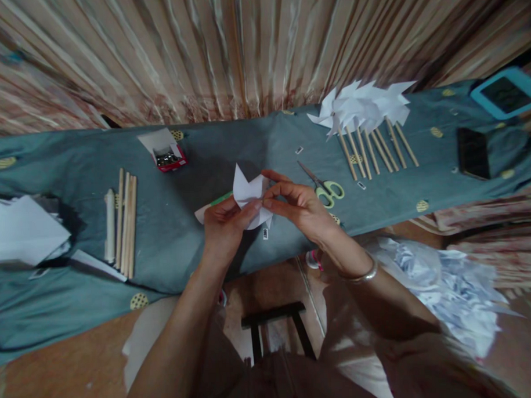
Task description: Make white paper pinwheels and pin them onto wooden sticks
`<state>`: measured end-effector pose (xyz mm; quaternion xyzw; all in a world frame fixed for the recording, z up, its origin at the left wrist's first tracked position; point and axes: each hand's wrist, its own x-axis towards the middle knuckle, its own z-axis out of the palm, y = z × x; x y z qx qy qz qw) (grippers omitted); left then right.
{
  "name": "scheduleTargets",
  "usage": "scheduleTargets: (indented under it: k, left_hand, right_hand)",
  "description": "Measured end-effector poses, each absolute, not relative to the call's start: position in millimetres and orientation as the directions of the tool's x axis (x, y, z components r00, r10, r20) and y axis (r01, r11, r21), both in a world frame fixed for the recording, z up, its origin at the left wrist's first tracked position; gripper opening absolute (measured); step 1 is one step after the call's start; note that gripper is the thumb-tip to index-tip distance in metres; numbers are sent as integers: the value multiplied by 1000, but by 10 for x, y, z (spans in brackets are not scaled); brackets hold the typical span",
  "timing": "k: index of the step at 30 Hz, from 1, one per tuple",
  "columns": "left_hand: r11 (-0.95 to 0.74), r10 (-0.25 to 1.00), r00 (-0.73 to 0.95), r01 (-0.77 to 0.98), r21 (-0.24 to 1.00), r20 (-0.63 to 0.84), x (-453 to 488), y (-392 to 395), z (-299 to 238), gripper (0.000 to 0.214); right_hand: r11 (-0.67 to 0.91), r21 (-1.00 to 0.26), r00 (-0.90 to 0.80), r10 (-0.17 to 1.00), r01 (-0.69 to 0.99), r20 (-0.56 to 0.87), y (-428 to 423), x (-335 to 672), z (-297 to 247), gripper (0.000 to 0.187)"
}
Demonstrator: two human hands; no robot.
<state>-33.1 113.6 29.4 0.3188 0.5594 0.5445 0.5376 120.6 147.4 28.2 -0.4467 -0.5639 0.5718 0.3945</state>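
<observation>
A white paper pinwheel [248,191], its points folded inward, is held over the middle of the cloth. My left hand [227,223] grips its lower left side with the thumb pressed near the centre. The fingers of my right hand [294,206] pinch at the centre from the right; whether a pin sits between them is too small to tell. Under my left hand a flat green and pale strip [213,205] partly shows. Green-handled scissors [324,188] lie just beyond my right hand.
Finished pinwheels [362,108] on wooden sticks [379,151] lie at the back right. A red box of metal pins [170,159], loose sticks [127,227] and stacked paper [22,228] are leftward. A phone [473,153] and blue-framed tablet [508,92] lie right; paper scraps [443,285] are below.
</observation>
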Motion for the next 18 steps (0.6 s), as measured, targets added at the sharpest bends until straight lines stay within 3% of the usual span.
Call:
scheduleTargets:
  k: [11, 13, 18]
  left_hand:
    - [193, 942, -234, -209, 959, -241, -331, 1133, 297, 13]
    - [191, 943, -231, -212, 958, -239, -339, 1135, 286, 14]
    - [179, 950, -211, -238, 955, -231, -349, 1139, 270, 18]
  right_hand:
    - [8, -1000, -199, 980, 28, 2, 1467, 1179, 222, 18]
    - [16, -998, -146, 989, 60, 7, 1465, 1177, 202, 29]
    - [-13, -996, -89, 996, 93, -21, 1492, 1194, 173, 77]
